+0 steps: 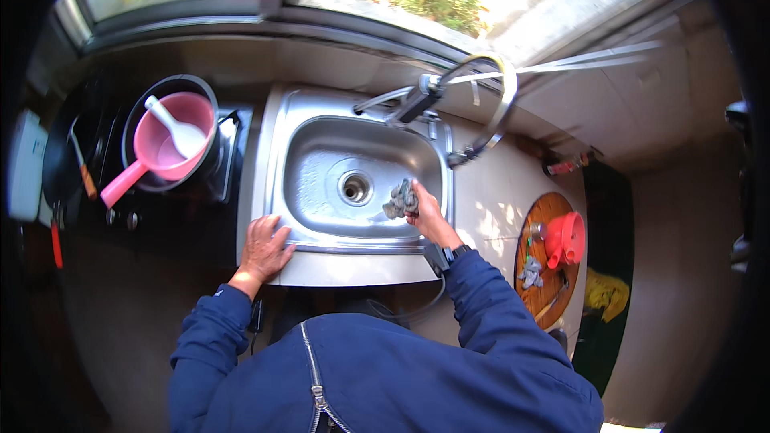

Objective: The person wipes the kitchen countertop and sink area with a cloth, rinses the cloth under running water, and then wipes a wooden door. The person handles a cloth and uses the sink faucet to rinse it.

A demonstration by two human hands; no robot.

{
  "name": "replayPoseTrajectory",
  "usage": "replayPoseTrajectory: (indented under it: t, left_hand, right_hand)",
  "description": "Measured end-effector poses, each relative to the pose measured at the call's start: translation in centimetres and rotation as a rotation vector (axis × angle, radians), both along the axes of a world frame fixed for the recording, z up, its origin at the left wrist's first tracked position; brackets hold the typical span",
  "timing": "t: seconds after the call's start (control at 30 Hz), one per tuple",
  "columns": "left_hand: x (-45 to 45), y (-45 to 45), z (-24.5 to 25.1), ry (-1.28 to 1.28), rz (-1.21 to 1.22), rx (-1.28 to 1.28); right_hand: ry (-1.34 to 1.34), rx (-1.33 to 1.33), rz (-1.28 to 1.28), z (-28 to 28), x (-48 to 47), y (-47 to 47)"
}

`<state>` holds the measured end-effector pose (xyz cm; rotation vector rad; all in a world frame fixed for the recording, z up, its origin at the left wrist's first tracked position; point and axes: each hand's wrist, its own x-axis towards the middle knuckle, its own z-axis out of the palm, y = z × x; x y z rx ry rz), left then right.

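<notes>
In my right hand is a crumpled grey rag, pinched over the right side of a stainless steel sink. Wet marks and drops show on the basin floor around the round drain. My left hand lies palm down on the sink's front left corner and the counter edge, holding nothing. Behind the basin stands a faucet with a looping flexible hose, its spout end hanging past the sink's right rim.
Left, a pink dipper holding a white ladle sits in a dark pot on a black stove. Right, a round wooden board bears a red plastic vessel and another grey rag. A yellow cloth lies beyond.
</notes>
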<state>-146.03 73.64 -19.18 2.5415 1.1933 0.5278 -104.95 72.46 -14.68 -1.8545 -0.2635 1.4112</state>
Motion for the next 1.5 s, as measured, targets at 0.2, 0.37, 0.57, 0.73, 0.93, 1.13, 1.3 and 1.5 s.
replayPoseTrajectory:
  t: [0.2,0.37,0.57,0.73,0.93,1.13,1.3,1.5]
  left_hand:
    - [1.0,-0.3,1.2,0.047,0.080,0.089]
    - [2.9,-1.4,3.7,0.072,0.187,0.062]
    - [6.7,-2.8,6.1,-0.078,0.295,-0.190]
    - [10.4,-3.2,6.0,-0.339,0.387,-0.454]
    - [14.7,-0.2,4.6,-0.589,0.444,-0.750]
    - [21.1,3.2,4.5,-0.892,0.715,-1.264]
    - [24.2,6.6,3.5,-1.252,0.541,-1.576]
    - [28.1,5.4,2.9,-1.311,0.416,-1.613]
  right_hand:
    - [0.053,0.118,-0.122,0.1,5.9,4.1]
    - [0.137,0.225,-0.023,0.8,6.7,7.8]
    - [0.136,0.270,-0.024,-0.2,6.6,8.6]
    - [0.025,0.171,0.060,-2.2,7.5,9.2]
    - [0.105,0.189,0.053,-7.0,4.8,10.1]
    - [0.762,0.282,0.066,-5.2,-3.9,5.4]
    - [0.663,0.320,0.076,-1.6,-6.0,1.8]
    - [-0.491,0.561,0.132,-1.0,-4.1,2.2]
